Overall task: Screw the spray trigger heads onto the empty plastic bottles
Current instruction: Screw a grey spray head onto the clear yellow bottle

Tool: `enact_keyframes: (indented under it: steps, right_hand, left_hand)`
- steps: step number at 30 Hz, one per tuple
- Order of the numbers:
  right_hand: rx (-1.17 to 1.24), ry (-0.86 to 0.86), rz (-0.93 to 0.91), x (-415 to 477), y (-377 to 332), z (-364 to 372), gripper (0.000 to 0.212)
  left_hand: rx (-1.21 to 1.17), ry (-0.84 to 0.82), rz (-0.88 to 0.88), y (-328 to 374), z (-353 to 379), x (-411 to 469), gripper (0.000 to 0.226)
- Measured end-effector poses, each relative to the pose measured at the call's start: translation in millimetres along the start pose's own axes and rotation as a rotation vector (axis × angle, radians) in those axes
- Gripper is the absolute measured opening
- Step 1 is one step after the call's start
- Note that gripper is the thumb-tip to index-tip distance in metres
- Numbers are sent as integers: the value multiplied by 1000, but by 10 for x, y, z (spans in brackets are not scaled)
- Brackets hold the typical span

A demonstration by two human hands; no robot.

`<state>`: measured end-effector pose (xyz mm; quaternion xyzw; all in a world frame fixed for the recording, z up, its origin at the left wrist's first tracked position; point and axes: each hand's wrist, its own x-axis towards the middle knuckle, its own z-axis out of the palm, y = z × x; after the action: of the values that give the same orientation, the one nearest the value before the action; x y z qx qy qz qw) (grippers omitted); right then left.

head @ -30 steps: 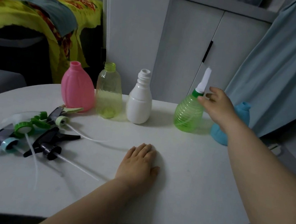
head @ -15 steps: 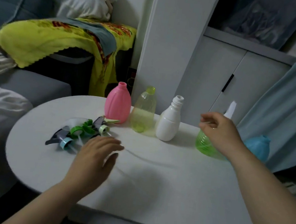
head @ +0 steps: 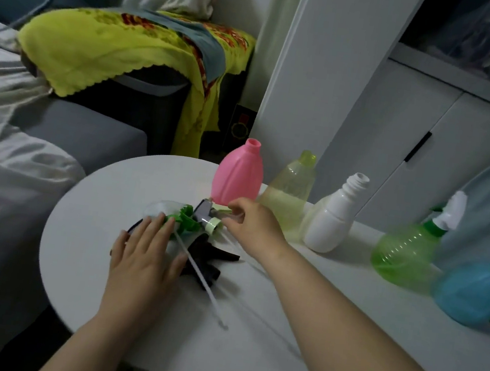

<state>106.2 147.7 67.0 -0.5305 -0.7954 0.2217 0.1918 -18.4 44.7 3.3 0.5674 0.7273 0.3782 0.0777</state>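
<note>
1. The left hand (head: 147, 253) is lying flat and spread over the near side of the pile of spray trigger heads (head: 199, 235) on the white table (head: 246, 356), fingers apart and clamped on nothing; it is pressing down on the pile, not gripping it.
2. A black head (head: 208, 261) is lying just beside that hand, its thin dip tube (head: 203, 279) trailing toward the near edge. The tubes are looking light and whippy, likely to snag or bend, so I would be lifting each head by its stiff body or threaded collar, never by the tube.
3. The right hand (head: 252, 226) is reaching over the far side of the pile, fingertips drawn together at the pale green collar (head: 211, 227); whether they are actually pinching it, I cannot tell.
4. Behind the pile, the pink bottle (head: 239, 175), yellow-green bottle (head: 290, 194) and white bottle (head: 331, 221) are standing open-necked. Empty, they are probably light, tippy and squashable, so holding each near the firmer shoulder while turning seems wise.
5. Further right, the green bottle (head: 404, 256) is already wearing a head; the blue bottle (head: 476, 290) is sitting beside it, its neck blurred.
</note>
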Motion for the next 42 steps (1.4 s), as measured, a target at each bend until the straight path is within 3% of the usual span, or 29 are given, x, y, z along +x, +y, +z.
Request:
enact_keyframes:
  steps: [5, 9, 12, 15, 25, 34, 42]
  right_hand:
    - [-22, -100, 77, 118, 11, 239, 41]
    - [-100, -111, 83, 136, 32, 283, 31]
    - [-45, -115, 91, 115, 61, 227, 28]
    - [39, -105, 82, 28, 112, 111, 31]
    - [110, -107, 90, -271, 246, -231, 41]
    - [757, -15, 179, -601, 385, -638, 28]
    - [1304, 177, 38, -771, 669, -1153, 24]
  left_hand:
    - [14, -8, 7, 25, 18, 0, 78]
    - [-38, 10, -3, 79, 7, 14, 60]
    - [-61, 15, -1, 79, -19, 15, 58]
    - [-111, 60, 9, 64, -22, 16, 41]
    - [-69, 60, 58, 63, 38, -1, 34]
    - [-41, -92, 119, 127, -84, -88, 49]
    - [-196, -76, 171, 595, -207, 124, 29]
